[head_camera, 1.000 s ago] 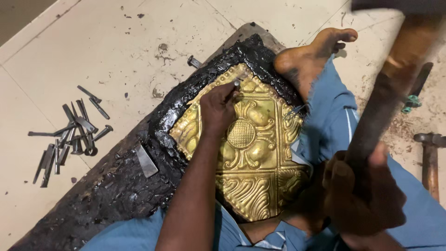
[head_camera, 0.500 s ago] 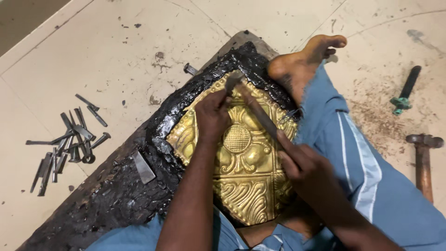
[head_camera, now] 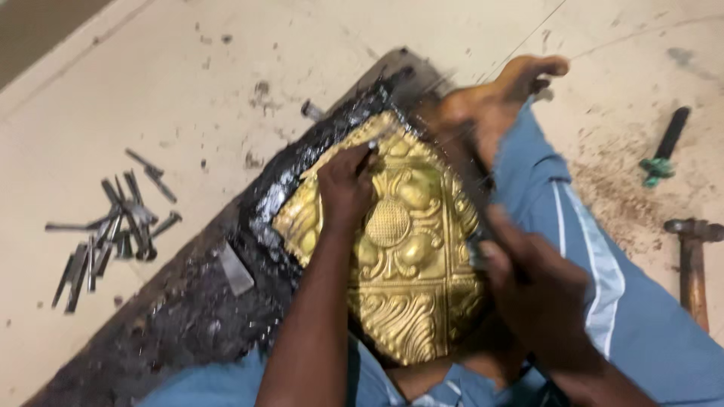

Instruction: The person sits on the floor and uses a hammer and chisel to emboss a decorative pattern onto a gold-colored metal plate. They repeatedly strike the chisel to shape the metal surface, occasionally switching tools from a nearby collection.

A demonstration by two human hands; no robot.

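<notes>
loose punches (head_camera: 113, 234): a scatter of dark metal punches on the floor (head_camera: 188, 90) at far left, fanned out within reach but well apart from the work.
pitch board (head_camera: 226, 301): long black slab lying diagonally on the floor, with a flat grey bit of metal resting on it.
brass panel (head_camera: 407, 264): gold embossed sheet bedded in the black pitch at the board's upper end (I'd guess so it stays put while being worked).
left hand (head_camera: 345, 185): clenched around a thin dark punch (head_camera: 369, 157), tip touching the panel's upper left edge, held steeply.
foot (head_camera: 490, 102): bare, pressed on the board's top corner, looks like it's pinning the board down.
right hand (head_camera: 539, 283): badly blurred over the panel's right edge; looks curled around a handle, but I can't tell what it grips.
spare tools: a hammer (head_camera: 690, 264) and a dark green-wrapped tool (head_camera: 662, 154) on the floor at right.
</notes>
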